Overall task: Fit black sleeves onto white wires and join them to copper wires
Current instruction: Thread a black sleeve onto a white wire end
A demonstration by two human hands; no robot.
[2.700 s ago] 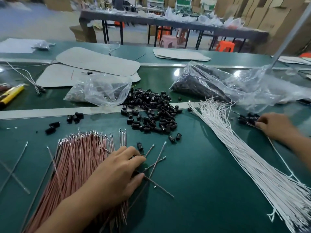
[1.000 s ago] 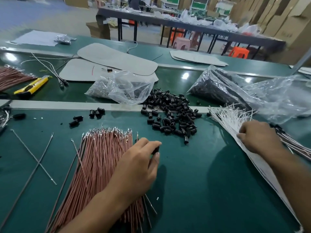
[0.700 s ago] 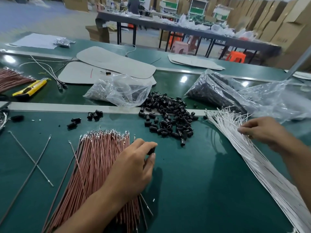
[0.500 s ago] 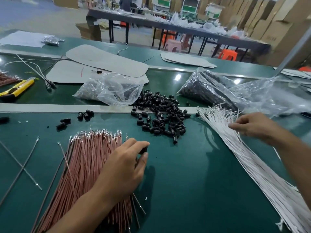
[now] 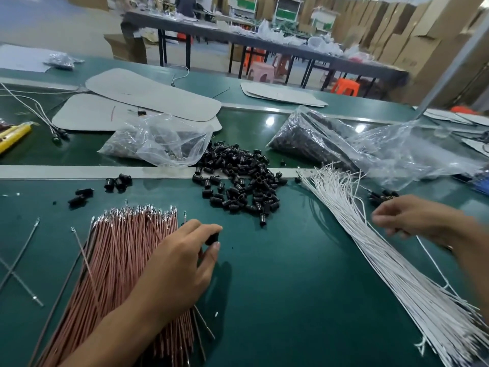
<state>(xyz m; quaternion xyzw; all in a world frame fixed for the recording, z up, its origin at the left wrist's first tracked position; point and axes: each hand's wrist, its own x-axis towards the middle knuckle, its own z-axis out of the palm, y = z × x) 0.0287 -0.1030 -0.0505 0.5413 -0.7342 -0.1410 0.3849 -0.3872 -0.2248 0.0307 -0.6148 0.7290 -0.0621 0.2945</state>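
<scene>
Right of the sleeve pile (image 5: 238, 181), the right hand (image 5: 412, 221) is smeared; its grip cannot be read. White wires (image 5: 397, 274) there run off the bottom edge. Left of the pile, the left hand (image 5: 174, 266) hides most of the sleeve (image 5: 212, 238) it pinches.

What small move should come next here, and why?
Probably the right hand should draw one end from the white wires toward the left hand, which pinches a black sleeve beside the copper wires; the sleeve is on no wire yet.
</scene>
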